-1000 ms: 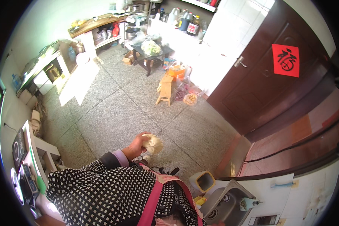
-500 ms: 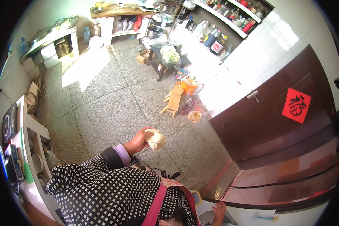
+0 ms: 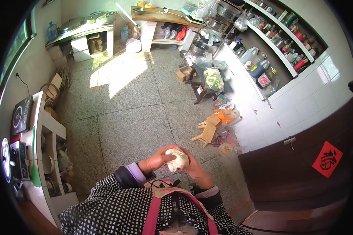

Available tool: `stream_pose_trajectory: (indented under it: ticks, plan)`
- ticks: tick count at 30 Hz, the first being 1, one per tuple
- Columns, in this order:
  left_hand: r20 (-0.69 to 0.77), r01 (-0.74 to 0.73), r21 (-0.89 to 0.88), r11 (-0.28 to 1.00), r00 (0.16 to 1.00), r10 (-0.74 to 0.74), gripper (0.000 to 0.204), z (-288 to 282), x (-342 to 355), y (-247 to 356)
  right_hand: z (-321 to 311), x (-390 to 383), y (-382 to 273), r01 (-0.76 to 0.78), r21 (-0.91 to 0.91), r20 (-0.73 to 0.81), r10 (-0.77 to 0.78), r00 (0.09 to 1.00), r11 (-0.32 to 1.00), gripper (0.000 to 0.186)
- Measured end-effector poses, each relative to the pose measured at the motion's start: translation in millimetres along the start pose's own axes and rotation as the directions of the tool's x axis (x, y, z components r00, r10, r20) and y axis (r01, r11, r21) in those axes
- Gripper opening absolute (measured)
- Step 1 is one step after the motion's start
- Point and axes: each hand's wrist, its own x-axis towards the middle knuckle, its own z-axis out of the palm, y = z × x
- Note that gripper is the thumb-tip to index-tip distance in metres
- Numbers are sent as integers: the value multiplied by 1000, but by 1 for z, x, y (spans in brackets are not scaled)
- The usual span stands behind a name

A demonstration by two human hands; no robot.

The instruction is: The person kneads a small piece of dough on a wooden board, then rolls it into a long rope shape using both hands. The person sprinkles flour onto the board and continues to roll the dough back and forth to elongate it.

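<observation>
A pale lump of dough [image 3: 178,159] is held up in front of my chest, above the floor. My left hand [image 3: 157,158] wraps round its left side, with the thumb laid over the dough. Against the dough's right side my right hand [image 3: 195,167] is closed, its fingers pressed along the edge. Both hands hold the same piece. Part of the dough is covered by my fingers.
A small wooden stool [image 3: 208,131] stands on the floor ahead right, beside plastic bags. Behind it is a low dark table [image 3: 197,86] with a bag of cabbage [image 3: 213,79]. To the left runs a white counter [image 3: 37,156]; a brown door [image 3: 294,172] is at right.
My right hand has come up from the lower right and taken hold of the dough, which my left hand alone held before. The view has turned toward the right.
</observation>
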Motion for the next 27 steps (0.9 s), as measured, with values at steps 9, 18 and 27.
stream_pose_trajectory:
  ticks: [9, 18, 27]
  plan:
    - [-195, 1, 576, 818, 971, 137, 32, -121, 92, 53, -51, 188, -4, -112, -136, -20, 110, 994, 984, 58]
    - [-99, -29, 965, 261, 879, 466, 48, -224, 264, 144, -133, 414, -61, 70, -672, -211, -281, 936, 738, 40]
    - [-198, 38, 959, 281, 799, 568, 59, -376, 344, 236, -106, 666, -85, -5, -826, -219, -313, 924, 564, 36]
